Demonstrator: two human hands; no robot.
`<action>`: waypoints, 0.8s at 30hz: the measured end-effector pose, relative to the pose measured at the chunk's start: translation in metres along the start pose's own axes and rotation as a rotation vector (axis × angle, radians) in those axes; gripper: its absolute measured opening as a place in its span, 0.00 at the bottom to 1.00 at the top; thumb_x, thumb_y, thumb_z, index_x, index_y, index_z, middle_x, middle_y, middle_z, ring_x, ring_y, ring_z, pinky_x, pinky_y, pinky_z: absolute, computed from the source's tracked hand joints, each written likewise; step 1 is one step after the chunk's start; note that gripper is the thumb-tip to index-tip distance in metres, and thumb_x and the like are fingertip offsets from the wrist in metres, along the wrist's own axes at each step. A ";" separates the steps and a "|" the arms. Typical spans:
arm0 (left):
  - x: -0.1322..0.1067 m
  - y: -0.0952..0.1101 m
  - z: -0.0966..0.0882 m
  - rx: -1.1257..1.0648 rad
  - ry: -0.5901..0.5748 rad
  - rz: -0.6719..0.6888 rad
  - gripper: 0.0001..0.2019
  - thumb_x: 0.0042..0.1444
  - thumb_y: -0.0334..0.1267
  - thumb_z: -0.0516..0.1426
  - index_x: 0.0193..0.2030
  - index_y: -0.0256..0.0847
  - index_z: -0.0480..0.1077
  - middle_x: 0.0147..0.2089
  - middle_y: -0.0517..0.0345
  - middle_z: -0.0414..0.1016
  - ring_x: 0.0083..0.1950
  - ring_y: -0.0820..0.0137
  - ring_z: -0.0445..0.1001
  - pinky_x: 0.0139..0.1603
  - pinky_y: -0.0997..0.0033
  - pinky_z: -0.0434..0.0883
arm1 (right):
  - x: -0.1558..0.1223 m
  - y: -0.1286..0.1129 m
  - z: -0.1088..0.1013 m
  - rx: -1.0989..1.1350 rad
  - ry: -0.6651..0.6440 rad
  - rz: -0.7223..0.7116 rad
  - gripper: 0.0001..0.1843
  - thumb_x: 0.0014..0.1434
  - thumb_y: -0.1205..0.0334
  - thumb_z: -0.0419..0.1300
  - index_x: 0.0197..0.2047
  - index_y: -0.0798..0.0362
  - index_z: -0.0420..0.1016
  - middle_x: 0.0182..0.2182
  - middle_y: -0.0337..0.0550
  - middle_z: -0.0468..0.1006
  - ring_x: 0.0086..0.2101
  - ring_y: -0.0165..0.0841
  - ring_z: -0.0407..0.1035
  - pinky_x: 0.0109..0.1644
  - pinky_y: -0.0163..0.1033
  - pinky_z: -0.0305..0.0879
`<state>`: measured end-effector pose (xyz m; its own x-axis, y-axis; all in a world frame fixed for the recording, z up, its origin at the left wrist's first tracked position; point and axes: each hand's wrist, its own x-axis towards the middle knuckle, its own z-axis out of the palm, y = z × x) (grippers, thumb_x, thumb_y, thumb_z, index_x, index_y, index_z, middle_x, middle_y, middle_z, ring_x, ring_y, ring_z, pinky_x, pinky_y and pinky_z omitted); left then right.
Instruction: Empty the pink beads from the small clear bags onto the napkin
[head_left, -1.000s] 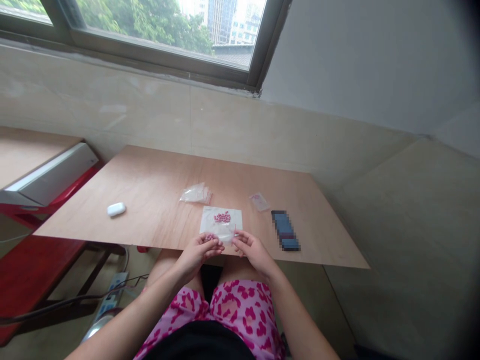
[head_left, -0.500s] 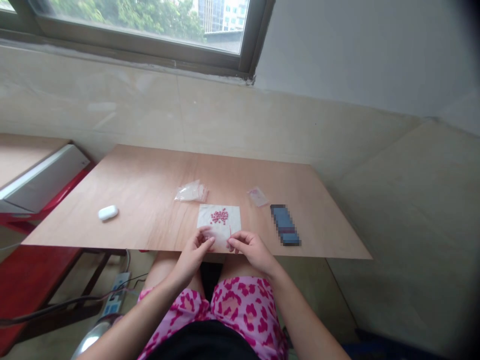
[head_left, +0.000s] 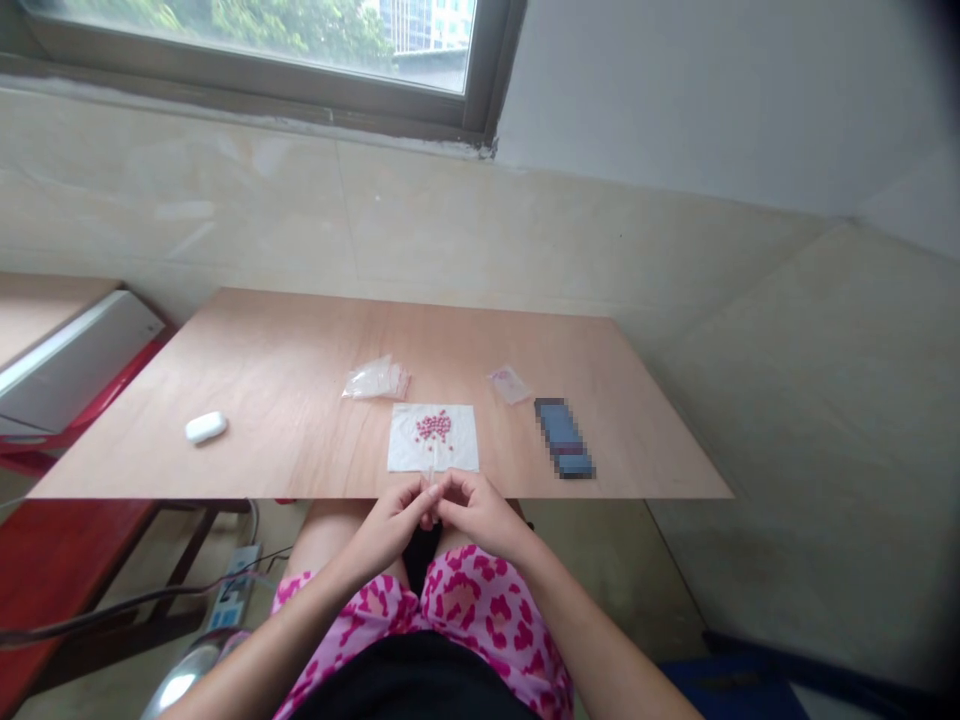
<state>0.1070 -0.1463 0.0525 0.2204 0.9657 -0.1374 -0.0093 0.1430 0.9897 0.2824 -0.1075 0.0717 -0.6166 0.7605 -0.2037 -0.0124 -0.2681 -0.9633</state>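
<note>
My left hand and my right hand meet at the table's front edge, fingers closed and touching. From between their fingertips sticks up a thin see-through piece, which looks like a small clear plastic bag; most of it is hidden by the fingers. Just beyond them lies a white sheet on the wooden table. Small pink-red beads are heaped on the sheet, with a few strayed toward its near side.
Clear plastic bags lie behind the sheet to the left, and a small clear packet to the right. A phone rests at right, a white case at left. The wooden table ends near my lap.
My hands have come together and nearer to me, off the sheet; before, they were apart over its near edge, with a thin red line showing at my right fingertips. The view has shifted slightly.
</note>
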 end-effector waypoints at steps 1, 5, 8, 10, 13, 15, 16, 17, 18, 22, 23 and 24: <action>0.000 0.000 0.000 -0.016 -0.001 -0.002 0.21 0.70 0.51 0.54 0.29 0.40 0.68 0.29 0.59 0.70 0.34 0.67 0.69 0.40 0.70 0.66 | 0.000 0.000 0.001 -0.001 -0.018 -0.007 0.19 0.60 0.45 0.69 0.33 0.51 0.71 0.31 0.41 0.81 0.33 0.34 0.75 0.39 0.38 0.69; -0.001 0.000 -0.001 -0.027 -0.005 -0.005 0.20 0.71 0.48 0.52 0.29 0.40 0.68 0.30 0.59 0.70 0.35 0.67 0.69 0.41 0.69 0.67 | 0.000 0.001 0.000 0.002 -0.041 -0.038 0.16 0.64 0.49 0.66 0.35 0.52 0.74 0.32 0.41 0.81 0.32 0.32 0.74 0.35 0.36 0.66; -0.002 0.001 -0.001 0.019 -0.005 -0.010 0.20 0.70 0.49 0.53 0.29 0.40 0.67 0.30 0.59 0.69 0.35 0.67 0.68 0.40 0.69 0.66 | -0.002 -0.001 -0.001 -0.046 -0.058 -0.063 0.13 0.66 0.53 0.64 0.35 0.53 0.76 0.32 0.41 0.81 0.33 0.32 0.75 0.37 0.36 0.67; -0.003 0.003 -0.001 0.045 -0.011 -0.018 0.21 0.70 0.51 0.53 0.29 0.40 0.66 0.29 0.59 0.68 0.34 0.67 0.68 0.39 0.69 0.66 | -0.003 -0.003 0.000 -0.088 -0.073 -0.076 0.11 0.66 0.56 0.63 0.34 0.53 0.77 0.32 0.41 0.80 0.34 0.33 0.75 0.39 0.37 0.68; -0.005 0.008 0.000 0.064 -0.007 -0.024 0.21 0.70 0.51 0.53 0.28 0.41 0.66 0.29 0.59 0.68 0.34 0.66 0.68 0.38 0.69 0.66 | -0.005 -0.007 0.000 -0.115 -0.092 -0.073 0.11 0.66 0.56 0.63 0.34 0.53 0.78 0.32 0.41 0.81 0.35 0.33 0.75 0.41 0.38 0.70; -0.005 0.010 0.001 0.064 0.001 -0.024 0.21 0.70 0.50 0.51 0.28 0.41 0.67 0.29 0.58 0.70 0.34 0.65 0.69 0.39 0.69 0.67 | -0.005 -0.008 0.000 -0.101 -0.096 -0.052 0.12 0.66 0.54 0.63 0.35 0.53 0.78 0.32 0.42 0.81 0.35 0.34 0.76 0.41 0.38 0.71; -0.006 0.010 0.001 0.063 0.001 -0.021 0.21 0.71 0.49 0.51 0.28 0.41 0.67 0.30 0.57 0.70 0.34 0.65 0.69 0.39 0.69 0.67 | -0.005 -0.008 0.000 -0.090 -0.089 -0.042 0.13 0.66 0.52 0.63 0.34 0.53 0.78 0.32 0.42 0.81 0.35 0.34 0.76 0.41 0.38 0.71; -0.006 0.009 0.001 0.066 -0.004 -0.017 0.21 0.71 0.49 0.50 0.29 0.41 0.67 0.30 0.57 0.71 0.35 0.65 0.69 0.39 0.69 0.67 | -0.005 -0.008 0.001 -0.080 -0.077 -0.035 0.14 0.66 0.52 0.63 0.34 0.52 0.77 0.32 0.42 0.81 0.34 0.34 0.76 0.40 0.38 0.71; -0.006 0.008 0.001 0.073 -0.012 -0.012 0.21 0.71 0.49 0.50 0.29 0.41 0.67 0.30 0.57 0.71 0.34 0.65 0.69 0.39 0.69 0.67 | -0.005 -0.007 0.001 -0.074 -0.064 -0.032 0.14 0.66 0.51 0.63 0.34 0.52 0.76 0.31 0.42 0.81 0.34 0.34 0.76 0.40 0.38 0.72; -0.005 0.001 -0.002 0.133 -0.034 0.008 0.20 0.71 0.49 0.50 0.29 0.41 0.66 0.30 0.57 0.70 0.33 0.66 0.68 0.37 0.70 0.65 | -0.005 -0.001 0.002 -0.093 -0.027 -0.048 0.14 0.64 0.52 0.64 0.31 0.52 0.74 0.30 0.40 0.79 0.34 0.34 0.76 0.42 0.40 0.73; -0.005 0.000 -0.002 0.153 -0.035 0.011 0.20 0.70 0.49 0.51 0.29 0.41 0.66 0.30 0.57 0.71 0.33 0.66 0.69 0.37 0.70 0.65 | -0.004 0.000 0.002 -0.110 -0.014 -0.054 0.14 0.64 0.53 0.64 0.31 0.52 0.73 0.29 0.40 0.79 0.33 0.34 0.76 0.42 0.39 0.72; -0.004 -0.002 -0.003 0.174 -0.037 0.013 0.19 0.70 0.48 0.51 0.30 0.41 0.66 0.30 0.57 0.71 0.33 0.66 0.69 0.37 0.70 0.65 | -0.004 0.002 0.002 -0.132 0.002 -0.060 0.13 0.65 0.54 0.63 0.31 0.52 0.73 0.29 0.40 0.79 0.33 0.34 0.75 0.41 0.39 0.72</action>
<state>0.1032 -0.1502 0.0514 0.2575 0.9580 -0.1262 0.1556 0.0878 0.9839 0.2835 -0.1123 0.0706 -0.6164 0.7739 -0.1454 0.0543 -0.1424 -0.9883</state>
